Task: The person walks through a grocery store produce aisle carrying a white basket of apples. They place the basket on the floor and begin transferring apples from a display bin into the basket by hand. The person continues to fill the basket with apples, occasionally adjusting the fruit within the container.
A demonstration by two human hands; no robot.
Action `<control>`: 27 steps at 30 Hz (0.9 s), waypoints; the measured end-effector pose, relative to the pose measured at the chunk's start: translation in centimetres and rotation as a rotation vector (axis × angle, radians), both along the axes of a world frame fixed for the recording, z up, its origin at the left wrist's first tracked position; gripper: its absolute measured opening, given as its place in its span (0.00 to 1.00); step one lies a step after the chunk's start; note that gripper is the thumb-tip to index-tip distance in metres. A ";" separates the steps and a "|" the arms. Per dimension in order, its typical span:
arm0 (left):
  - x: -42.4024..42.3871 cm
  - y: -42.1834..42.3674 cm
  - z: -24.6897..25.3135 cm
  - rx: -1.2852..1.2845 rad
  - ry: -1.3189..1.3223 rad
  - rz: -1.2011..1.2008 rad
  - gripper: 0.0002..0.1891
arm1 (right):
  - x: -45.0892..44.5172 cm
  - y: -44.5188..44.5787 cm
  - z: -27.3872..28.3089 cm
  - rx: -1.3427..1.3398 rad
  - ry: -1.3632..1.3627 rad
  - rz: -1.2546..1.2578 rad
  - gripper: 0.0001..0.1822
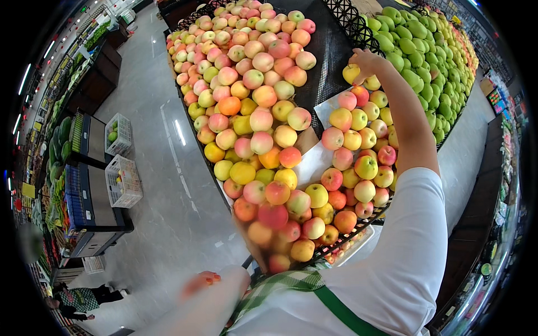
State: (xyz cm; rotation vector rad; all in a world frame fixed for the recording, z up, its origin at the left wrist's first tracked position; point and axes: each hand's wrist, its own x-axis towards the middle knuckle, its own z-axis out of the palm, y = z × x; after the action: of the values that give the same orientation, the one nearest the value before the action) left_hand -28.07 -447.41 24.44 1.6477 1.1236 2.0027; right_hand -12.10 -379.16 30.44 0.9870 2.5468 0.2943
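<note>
My right hand (365,65) reaches to the far end of the fruit display, its fingers over a yellow apple (350,74) beside the black lattice divider (352,26). The fingertips touch that apple, but a firm grip cannot be made out. Below my right arm lies a group of red and yellow apples (365,169), partly on white sheets (314,161). A large heap of pink and yellow apples (261,120) fills the left side. My left hand (199,282) is low at the left, blurred, near my body and the display's near corner; its fingers are partly hidden.
Green pears or mangoes (414,54) are piled right of the divider. A bare black mat (325,54) lies between the apple groups. White plastic crates (122,180) stand by a vegetable stand on the left. Another person (82,299) is at the lower left. A refrigerated case curves along the right.
</note>
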 end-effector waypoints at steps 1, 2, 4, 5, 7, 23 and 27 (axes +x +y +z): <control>0.0 -0.1 0.1 0.001 0.003 0.003 0.46 | 0.0 0.2 -0.1 -0.031 0.025 -0.015 0.50; 0.0 -0.1 0.1 0.001 0.005 0.007 0.46 | 0.3 0.3 -0.6 0.007 0.069 0.020 0.48; -0.1 0.0 0.1 0.006 0.008 0.013 0.46 | 1.7 0.9 -2.4 0.082 0.149 0.089 0.44; 1.7 -0.3 1.2 -0.015 0.012 0.062 0.46 | 0.4 2.3 -4.2 0.112 0.226 0.253 0.41; 0.3 0.0 0.2 0.002 0.008 0.041 0.47 | 1.6 -0.4 -3.1 0.188 0.319 0.151 0.40; 0.4 -0.9 0.4 -0.004 0.021 0.067 0.48 | -15.5 -16.4 -4.2 0.347 1.014 0.118 0.40; 0.7 -1.2 0.4 -0.012 0.024 0.081 0.48 | -16.9 -17.0 -4.0 0.348 1.121 0.171 0.36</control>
State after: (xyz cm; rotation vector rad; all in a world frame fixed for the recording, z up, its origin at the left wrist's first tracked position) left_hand -27.36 -448.61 24.81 1.6495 1.2271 2.0255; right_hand -28.98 -396.16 26.48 1.3051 3.6966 0.2801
